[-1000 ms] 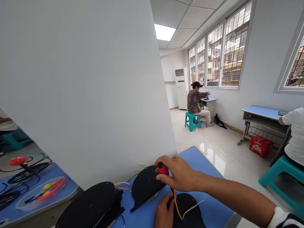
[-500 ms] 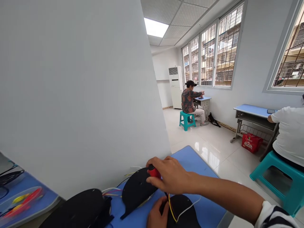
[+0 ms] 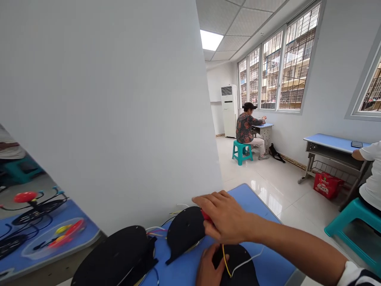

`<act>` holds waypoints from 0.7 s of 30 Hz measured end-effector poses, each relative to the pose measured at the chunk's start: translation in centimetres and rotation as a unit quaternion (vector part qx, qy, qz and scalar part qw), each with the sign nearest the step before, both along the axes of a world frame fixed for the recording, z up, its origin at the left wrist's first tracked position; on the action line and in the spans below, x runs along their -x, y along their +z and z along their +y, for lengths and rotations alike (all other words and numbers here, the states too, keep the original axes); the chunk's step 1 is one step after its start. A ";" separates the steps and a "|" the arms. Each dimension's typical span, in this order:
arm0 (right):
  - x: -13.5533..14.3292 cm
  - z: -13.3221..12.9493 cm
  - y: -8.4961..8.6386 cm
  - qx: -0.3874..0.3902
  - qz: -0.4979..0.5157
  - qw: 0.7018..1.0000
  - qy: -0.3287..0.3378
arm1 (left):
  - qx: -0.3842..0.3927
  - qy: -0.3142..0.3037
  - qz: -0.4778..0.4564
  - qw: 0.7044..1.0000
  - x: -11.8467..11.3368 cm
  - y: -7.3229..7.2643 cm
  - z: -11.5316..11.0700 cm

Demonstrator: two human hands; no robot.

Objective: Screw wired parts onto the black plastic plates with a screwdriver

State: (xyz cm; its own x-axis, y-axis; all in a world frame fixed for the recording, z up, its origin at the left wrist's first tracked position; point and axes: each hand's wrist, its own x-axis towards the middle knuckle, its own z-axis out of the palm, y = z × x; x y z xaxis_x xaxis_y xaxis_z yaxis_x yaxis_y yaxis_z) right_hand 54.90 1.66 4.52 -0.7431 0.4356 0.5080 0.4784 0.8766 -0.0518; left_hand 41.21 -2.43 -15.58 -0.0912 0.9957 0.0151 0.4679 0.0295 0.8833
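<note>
My right hand (image 3: 226, 216) is closed around a screwdriver (image 3: 206, 215) with a red handle, held over the nearest black part; its tip is hidden under the hand. My left hand (image 3: 210, 266) grips the left edge of that black disc-like part (image 3: 239, 262), which has yellow and white wires on top. Just left of my hands lies another flat, rounded black part (image 3: 186, 228) with coloured wires at its side. Farther left is a stack of similar black parts (image 3: 114, 256).
All this lies on a blue desk (image 3: 253, 202) against a pale wall (image 3: 143, 119). On another blue desk at left sit a clear tray (image 3: 29, 242) with red and yellow tools and black wired pieces. Two people sit on green stools (image 3: 242, 151) at other desks.
The view has turned left, so things sit farther right in the picture. My right hand stays on the screwdriver, its fingers now stretched farther over the handle. My left hand keeps its place.
</note>
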 end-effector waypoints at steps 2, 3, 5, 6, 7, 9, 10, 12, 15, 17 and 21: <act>-0.3 -0.1 0.3 -0.004 -0.024 1.000 -0.019 | 0.011 -0.004 -0.005 1.000 -0.2 0.2 -0.1; -0.5 -0.1 0.4 -0.007 -0.035 0.999 -0.035 | 0.014 -0.006 -0.010 1.000 -0.2 0.2 -0.1; -0.8 -0.2 0.5 -0.012 -0.036 0.998 -0.057 | 0.017 -0.003 -0.015 1.000 -0.3 0.3 -0.2; -1.0 -0.3 0.6 -0.011 -0.029 0.998 -0.050 | 0.015 0.000 -0.017 1.000 -0.3 0.3 -0.2; -1.2 -0.5 0.7 -0.010 -0.023 0.999 -0.032 | 0.014 0.002 -0.017 1.000 -0.4 0.4 -0.2; -1.5 -0.7 0.9 -0.008 -0.023 1.000 0.007 | 0.012 0.000 -0.015 1.000 -0.5 0.5 -0.3; -1.5 -0.8 1.0 -0.009 -0.033 0.999 0.013 | 0.013 -0.002 -0.016 1.000 -0.6 0.5 -0.3; -1.5 -0.9 1.2 -0.013 -0.063 0.998 -0.009 | 0.017 -0.005 -0.020 1.000 -0.7 0.6 -0.4; -1.4 -0.9 1.4 -0.011 -0.061 0.998 -0.034 | 0.020 0.003 -0.030 0.999 -0.8 0.8 -0.4; -1.4 -0.9 1.5 0.006 -0.035 0.999 0.015 | 0.017 0.005 -0.027 0.999 -0.9 0.9 -0.5; -1.0 -0.7 1.2 0.001 -0.048 0.999 0.017 | 0.016 0.003 -0.019 1.000 -1.0 1.1 -0.5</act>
